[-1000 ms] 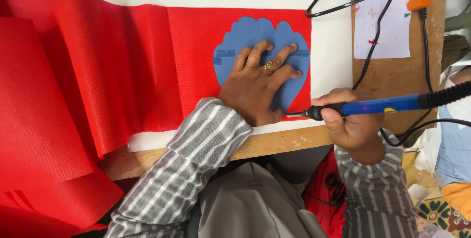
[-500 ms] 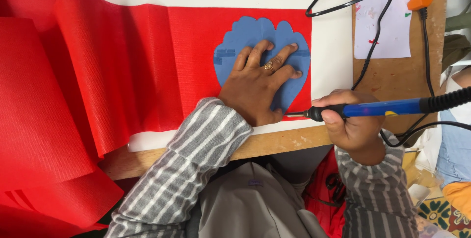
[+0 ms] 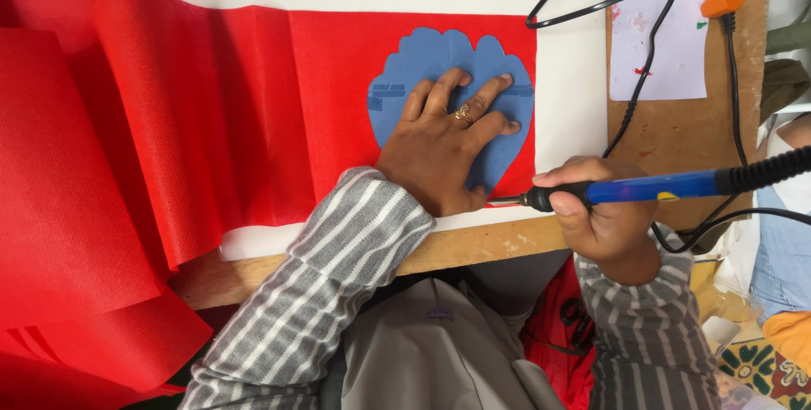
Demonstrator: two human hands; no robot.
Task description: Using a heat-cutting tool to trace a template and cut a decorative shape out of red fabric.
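Fingers of the left hand (image 3: 443,144) lie spread, its grip flat on the blue scalloped template (image 3: 422,59), pinning it to red fabric (image 3: 253,106) mid-bench. At four o'clock, the right hand (image 3: 604,216) fists a blue-handled soldering iron (image 3: 650,188), tip at the template's lower edge.

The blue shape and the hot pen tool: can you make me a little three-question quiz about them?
1. True or false: the left hand lies flat on the blue scalloped template.
2. Which hand holds the blue-handled heated tool? A) left B) right C) both
3. Fill in: the template lies on a sheet of ____ fabric.

Key: 1 true. 2 B, the right hand grips it, its metal tip at the template's lower edge. 3 red.
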